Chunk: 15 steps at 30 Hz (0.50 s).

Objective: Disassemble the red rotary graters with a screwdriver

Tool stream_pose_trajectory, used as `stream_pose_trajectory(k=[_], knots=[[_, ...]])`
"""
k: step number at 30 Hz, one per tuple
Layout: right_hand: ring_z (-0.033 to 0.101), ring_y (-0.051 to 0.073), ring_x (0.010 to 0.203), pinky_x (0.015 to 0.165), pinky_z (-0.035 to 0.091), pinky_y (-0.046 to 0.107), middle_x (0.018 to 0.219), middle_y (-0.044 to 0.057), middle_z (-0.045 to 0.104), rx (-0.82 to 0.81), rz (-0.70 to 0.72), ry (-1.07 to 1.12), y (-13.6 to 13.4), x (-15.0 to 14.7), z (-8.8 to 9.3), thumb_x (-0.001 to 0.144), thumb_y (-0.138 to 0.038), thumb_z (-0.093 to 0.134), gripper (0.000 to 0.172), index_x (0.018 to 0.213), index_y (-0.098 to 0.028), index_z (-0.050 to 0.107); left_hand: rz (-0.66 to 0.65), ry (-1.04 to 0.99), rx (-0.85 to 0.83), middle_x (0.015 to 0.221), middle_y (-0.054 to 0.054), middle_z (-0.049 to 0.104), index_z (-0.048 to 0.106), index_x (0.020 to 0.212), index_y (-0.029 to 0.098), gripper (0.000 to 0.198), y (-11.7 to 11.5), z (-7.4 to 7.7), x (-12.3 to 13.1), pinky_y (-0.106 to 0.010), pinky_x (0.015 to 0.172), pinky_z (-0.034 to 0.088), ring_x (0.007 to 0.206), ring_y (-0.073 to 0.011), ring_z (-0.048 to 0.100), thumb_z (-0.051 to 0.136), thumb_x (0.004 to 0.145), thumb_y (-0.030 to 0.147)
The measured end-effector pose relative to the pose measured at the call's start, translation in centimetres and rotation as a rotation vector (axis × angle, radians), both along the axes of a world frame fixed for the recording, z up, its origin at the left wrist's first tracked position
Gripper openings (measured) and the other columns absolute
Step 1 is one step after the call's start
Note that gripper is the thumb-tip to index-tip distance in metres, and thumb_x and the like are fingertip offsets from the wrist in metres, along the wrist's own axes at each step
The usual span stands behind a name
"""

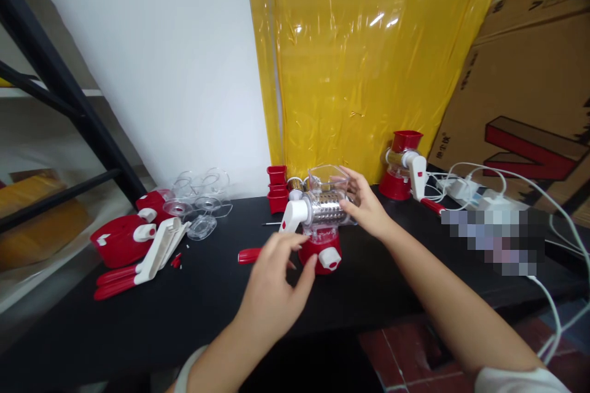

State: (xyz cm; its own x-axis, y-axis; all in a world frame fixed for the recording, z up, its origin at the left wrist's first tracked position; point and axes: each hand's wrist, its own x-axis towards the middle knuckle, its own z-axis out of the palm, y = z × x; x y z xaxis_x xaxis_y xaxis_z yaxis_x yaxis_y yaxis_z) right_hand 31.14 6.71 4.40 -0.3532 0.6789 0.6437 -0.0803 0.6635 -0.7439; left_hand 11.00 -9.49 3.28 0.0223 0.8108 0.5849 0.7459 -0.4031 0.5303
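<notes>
A rotary grater point(325, 209) stands upright on the black table, with a clear housing, a perforated metal drum, a white crank arm and a red base point(308, 252) with a white knob point(330, 259). My right hand point(369, 209) is closed around the right side of its clear housing, thumb in front and fingers behind. My left hand point(276, 276) is held before the base and crank, fingers apart and holding nothing. Behind the left fingers lies the crank's red handle point(249, 256), partly hidden. Whether the left fingertips touch the grater I cannot tell.
At left lie red bases point(120, 241), clear housings point(203, 196) and white cranks point(159, 249) with red handles. Stacked red pushers point(277, 190) stand behind. A second grater point(401, 166) is at right, near white cables and a power strip point(493, 202). A cardboard box point(520, 86) leans behind.
</notes>
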Motion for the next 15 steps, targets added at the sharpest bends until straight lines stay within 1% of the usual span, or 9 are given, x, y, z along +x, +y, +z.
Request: stream_pose_trajectory(k=[2, 4, 5, 6, 7, 8, 10, 13, 15], knots=[[0.058, 0.025, 0.116, 0.101, 0.048, 0.045, 0.122, 0.013, 0.057, -0.035, -0.118, 0.072, 0.2, 0.1, -1.1, 0.076, -0.063, 0.069, 0.071, 0.131, -0.025, 0.044, 0.076, 0.029, 0.157, 0.121, -0.009, 0.061, 0.056, 0.121, 0.03, 0.035, 0.6, 1.9, -1.1, -0.045, 0.095, 0.052, 0.113, -0.0277, 0.059, 0.063, 0.088, 0.037], [0.061, 0.022, 0.098, 0.088, 0.053, 0.039, 0.104, 0.008, 0.059, -0.108, -0.238, 0.151, 0.0, 0.3, -2.4, 0.075, -0.066, 0.068, 0.059, 0.113, -0.024, 0.052, 0.072, 0.059, 0.172, 0.127, -0.01, 0.057, 0.05, 0.129, 0.026, 0.046, 1.8, 3.2, -2.3, -0.049, 0.101, 0.047, 0.121, -0.029, 0.054, 0.064, 0.087, 0.038], [0.061, 0.019, 0.086, 0.08, 0.054, 0.036, 0.093, 0.005, 0.059, -0.163, -0.258, 0.178, -0.2, 0.5, -2.9, 0.075, -0.067, 0.067, 0.053, 0.102, -0.024, 0.054, 0.048, 0.05, 0.15, 0.13, -0.01, 0.055, 0.047, 0.132, 0.025, 0.048, 2.6, 3.6, -2.7, -0.048, 0.103, 0.046, 0.123, -0.0281, 0.053, 0.063, 0.088, 0.038], [0.059, 0.017, 0.075, 0.072, 0.054, 0.033, 0.084, 0.002, 0.058, -0.22, -0.238, 0.189, -0.5, 0.6, -3.4, 0.075, -0.067, 0.067, 0.049, 0.093, -0.023, 0.054, 0.007, 0.038, 0.11, 0.132, -0.011, 0.053, 0.045, 0.133, 0.024, 0.049, 3.4, 3.7, -3.1, -0.047, 0.104, 0.045, 0.124, -0.027, 0.053, 0.062, 0.09, 0.039], [0.058, 0.015, 0.07, 0.069, 0.052, 0.031, 0.078, 0.0, 0.058, -0.265, -0.188, 0.183, -0.8, 0.7, -3.7, 0.075, -0.066, 0.067, 0.047, 0.086, -0.023, 0.055, -0.041, 0.03, 0.067, 0.134, -0.011, 0.052, 0.043, 0.135, 0.024, 0.05, 4.1, 3.8, -3.3, -0.046, 0.105, 0.045, 0.124, -0.0261, 0.053, 0.06, 0.091, 0.039], [0.058, 0.015, 0.068, 0.068, 0.052, 0.03, 0.075, 0.0, 0.06, -0.295, -0.122, 0.163, -1.1, 0.8, -3.8, 0.075, -0.064, 0.069, 0.044, 0.082, -0.022, 0.056, -0.086, 0.027, 0.027, 0.134, -0.012, 0.052, 0.041, 0.136, 0.023, 0.05, 4.7, 3.7, -3.3, -0.046, 0.104, 0.045, 0.124, -0.0257, 0.053, 0.058, 0.092, 0.04], [0.062, 0.016, 0.073, 0.074, 0.052, 0.03, 0.077, 0.001, 0.065, -0.338, -0.006, 0.113, -1.4, 0.8, -3.5, 0.071, -0.055, 0.077, 0.039, 0.079, -0.021, 0.062, -0.141, 0.043, -0.046, 0.131, -0.013, 0.054, 0.04, 0.134, 0.021, 0.049, 5.7, 3.4, -3.0, -0.046, 0.101, 0.046, 0.12, -0.0262, 0.056, 0.055, 0.093, 0.042], [0.067, 0.018, 0.079, 0.081, 0.053, 0.032, 0.082, 0.003, 0.072, -0.4, 0.108, 0.08, -1.1, 0.7, -2.6, 0.062, -0.042, 0.087, 0.035, 0.083, -0.02, 0.069, -0.123, 0.061, -0.092, 0.117, -0.014, 0.058, 0.043, 0.12, 0.017, 0.043, 6.7, 2.5, -2.2, -0.045, 0.089, 0.05, 0.104, -0.0268, 0.061, 0.053, 0.093, 0.048], [0.07, 0.019, 0.079, 0.084, 0.054, 0.035, 0.083, 0.004, 0.074, -0.434, 0.21, 0.057, -0.4, 0.7, -2.2, 0.06, -0.04, 0.089, 0.038, 0.086, -0.019, 0.072, -0.096, 0.052, -0.057, 0.107, -0.013, 0.058, 0.043, 0.112, 0.017, 0.039, 7.3, 2.0, -1.9, -0.043, 0.081, 0.05, 0.094, -0.026, 0.062, 0.05, 0.093, 0.05]])
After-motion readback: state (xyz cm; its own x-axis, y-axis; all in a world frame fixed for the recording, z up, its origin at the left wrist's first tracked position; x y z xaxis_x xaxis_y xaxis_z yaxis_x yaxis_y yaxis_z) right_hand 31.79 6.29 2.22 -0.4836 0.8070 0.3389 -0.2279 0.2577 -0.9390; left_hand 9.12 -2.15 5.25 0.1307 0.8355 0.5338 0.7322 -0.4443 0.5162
